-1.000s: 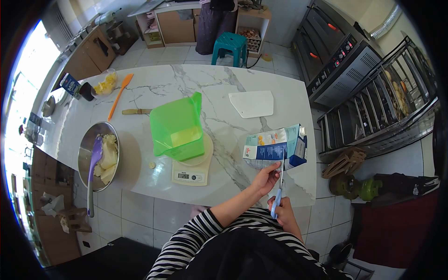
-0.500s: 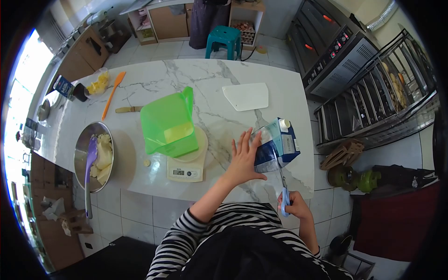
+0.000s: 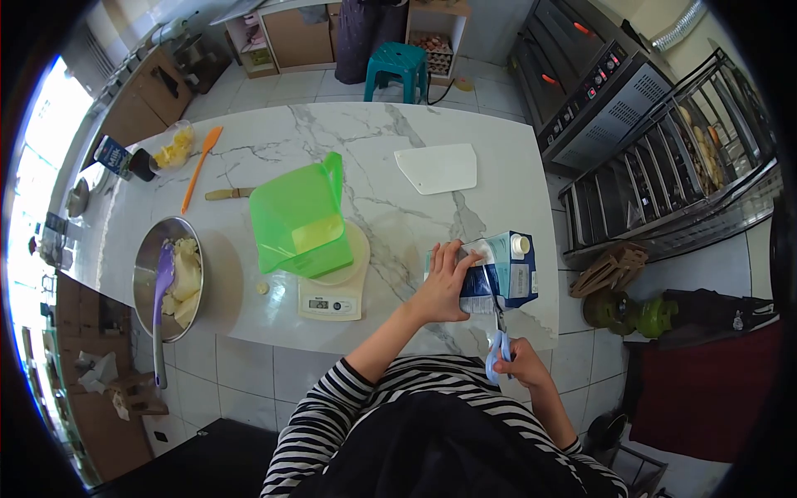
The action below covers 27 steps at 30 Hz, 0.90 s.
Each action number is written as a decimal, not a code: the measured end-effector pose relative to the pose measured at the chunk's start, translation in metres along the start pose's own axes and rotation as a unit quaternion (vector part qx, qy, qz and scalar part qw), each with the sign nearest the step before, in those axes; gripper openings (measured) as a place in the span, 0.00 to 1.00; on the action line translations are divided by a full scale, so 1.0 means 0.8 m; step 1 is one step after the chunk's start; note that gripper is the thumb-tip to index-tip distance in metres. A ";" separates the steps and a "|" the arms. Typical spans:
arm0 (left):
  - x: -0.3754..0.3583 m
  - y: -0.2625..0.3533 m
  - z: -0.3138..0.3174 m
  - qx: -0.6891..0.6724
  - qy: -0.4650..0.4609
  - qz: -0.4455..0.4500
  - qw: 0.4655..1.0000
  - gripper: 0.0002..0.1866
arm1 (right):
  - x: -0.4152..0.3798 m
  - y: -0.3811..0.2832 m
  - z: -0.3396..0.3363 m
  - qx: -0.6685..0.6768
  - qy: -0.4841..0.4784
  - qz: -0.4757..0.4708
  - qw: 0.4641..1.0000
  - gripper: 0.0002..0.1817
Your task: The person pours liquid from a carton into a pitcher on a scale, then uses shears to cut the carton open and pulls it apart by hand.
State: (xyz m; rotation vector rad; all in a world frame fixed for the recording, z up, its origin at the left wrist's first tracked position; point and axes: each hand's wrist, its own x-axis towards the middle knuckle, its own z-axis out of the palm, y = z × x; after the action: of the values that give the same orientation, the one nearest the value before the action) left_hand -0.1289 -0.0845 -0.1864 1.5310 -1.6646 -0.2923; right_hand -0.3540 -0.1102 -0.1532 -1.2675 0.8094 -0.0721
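A blue and white drink carton [image 3: 520,280] with a white cap lies on its side at the table's right front. My left hand [image 3: 444,286] grips its left end, fingers over the top and thumb at the near side. In my right hand [image 3: 527,365] are scissors [image 3: 496,355] with light blue handles, their blades at the carton's near side by the panel edge. Whether the blades have cut in cannot be made out. Left of my left hand, a green translucent pitcher [image 3: 286,203] holding something pale yellow rests on a white kitchen scale [image 3: 332,307].
A steel bowl [image 3: 141,311] holds a pale creamy mass and a purple spatula [image 3: 159,290]. Farther back lie an orange spatula [image 3: 199,170], a wooden handle [image 3: 222,194] and a white scraper [image 3: 444,170]. Beyond the marble table [image 3: 365,124], a person [image 3: 357,41] stands near a green stool [image 3: 397,60].
The carton has turned and shifted slightly toward me. My left hand has gone from spread fingers to a grip on it, and the scissors have moved a little left and up.
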 end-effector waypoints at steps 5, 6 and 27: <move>0.000 0.000 -0.001 0.005 0.000 -0.010 1.000 0.51 | -0.003 -0.009 0.016 -0.018 0.031 -0.008 0.999 0.11; 0.000 -0.001 0.000 0.005 0.001 -0.011 1.000 0.51 | -0.004 -0.008 0.017 -0.035 0.034 -0.012 0.999 0.10; -0.016 0.029 -0.022 0.007 -0.008 -0.106 0.994 0.59 | -0.023 -0.026 0.016 -0.033 0.023 0.051 0.998 0.17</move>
State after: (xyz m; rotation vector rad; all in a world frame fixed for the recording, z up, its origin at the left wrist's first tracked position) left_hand -0.1345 -0.0613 -0.1655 1.7238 -1.5208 -0.4070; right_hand -0.3521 -0.0979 -0.1250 -1.2885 0.9221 0.0069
